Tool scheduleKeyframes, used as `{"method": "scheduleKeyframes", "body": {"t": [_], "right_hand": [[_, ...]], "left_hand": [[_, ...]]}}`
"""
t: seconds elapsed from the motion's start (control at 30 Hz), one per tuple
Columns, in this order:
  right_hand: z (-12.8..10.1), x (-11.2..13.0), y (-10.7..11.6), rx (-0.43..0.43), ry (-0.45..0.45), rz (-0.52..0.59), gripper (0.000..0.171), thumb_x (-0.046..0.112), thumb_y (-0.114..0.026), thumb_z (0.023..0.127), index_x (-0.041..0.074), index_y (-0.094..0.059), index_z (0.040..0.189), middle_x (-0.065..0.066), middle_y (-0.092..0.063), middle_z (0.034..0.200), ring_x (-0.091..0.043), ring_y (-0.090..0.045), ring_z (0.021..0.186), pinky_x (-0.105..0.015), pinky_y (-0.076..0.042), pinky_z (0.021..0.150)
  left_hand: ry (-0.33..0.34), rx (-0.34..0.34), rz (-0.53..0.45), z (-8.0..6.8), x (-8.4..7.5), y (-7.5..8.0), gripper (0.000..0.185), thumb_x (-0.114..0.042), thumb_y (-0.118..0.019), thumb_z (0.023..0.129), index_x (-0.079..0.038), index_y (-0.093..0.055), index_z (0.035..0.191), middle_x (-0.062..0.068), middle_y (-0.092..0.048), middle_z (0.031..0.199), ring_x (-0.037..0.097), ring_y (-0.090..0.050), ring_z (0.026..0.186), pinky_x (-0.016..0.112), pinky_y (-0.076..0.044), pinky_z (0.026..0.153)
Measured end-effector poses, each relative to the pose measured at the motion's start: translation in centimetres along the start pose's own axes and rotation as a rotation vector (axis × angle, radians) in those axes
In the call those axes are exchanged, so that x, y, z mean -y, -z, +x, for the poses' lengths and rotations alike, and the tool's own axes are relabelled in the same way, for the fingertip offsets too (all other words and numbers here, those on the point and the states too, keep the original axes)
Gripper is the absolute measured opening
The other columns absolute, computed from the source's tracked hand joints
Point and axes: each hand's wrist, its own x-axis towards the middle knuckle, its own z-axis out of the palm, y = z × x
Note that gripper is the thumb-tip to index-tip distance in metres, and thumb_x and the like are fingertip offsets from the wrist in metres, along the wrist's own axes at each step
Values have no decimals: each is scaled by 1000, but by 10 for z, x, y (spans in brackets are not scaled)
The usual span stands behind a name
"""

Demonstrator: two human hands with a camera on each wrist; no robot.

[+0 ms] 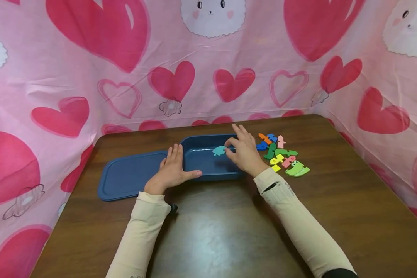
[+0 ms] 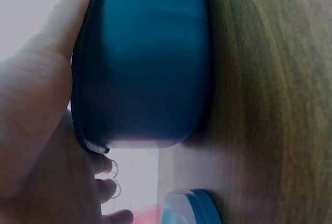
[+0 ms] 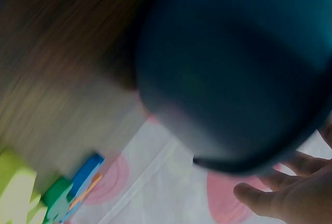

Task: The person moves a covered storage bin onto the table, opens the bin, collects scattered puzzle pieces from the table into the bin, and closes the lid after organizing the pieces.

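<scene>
Teal puzzle piece (image 1: 219, 150) pinched in my right hand (image 1: 244, 151) over the blue box (image 1: 208, 173); left hand (image 1: 172, 170) flat, fingers straight, bracing the box's left corner beside its lid (image 1: 125, 179).

Teal puzzle piece (image 1: 219, 150) pinched over dark-blue box (image 1: 208, 174); box upright, open, lid off.
</scene>
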Motion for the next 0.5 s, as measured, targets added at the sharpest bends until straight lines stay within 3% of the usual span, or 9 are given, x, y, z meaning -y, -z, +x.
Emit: {"method": "scheduleKeyframes", "body": {"t": [0.33,0.5], "right_hand": [[2,7,-10,184,-78,-116,14,21,-76,93,13,-79,103,-21,-25,163,-43,-6,151,-69,-11,114],[0,7,-11,233,-71,-141,14,21,-76,93,14,-79,105,-20,-21,164,-44,-2,151,-71,-10,113]], "left_hand": [[2,10,9,0,-4,1,131,-78,-62,80,-4,8,161,15,12,167,36,14,152,64,-2,117],[3,6,14,-1,-1,0,130,-77,-63,80,-4,8,161,16,11,167,36,14,152,64,-3,117]]}}
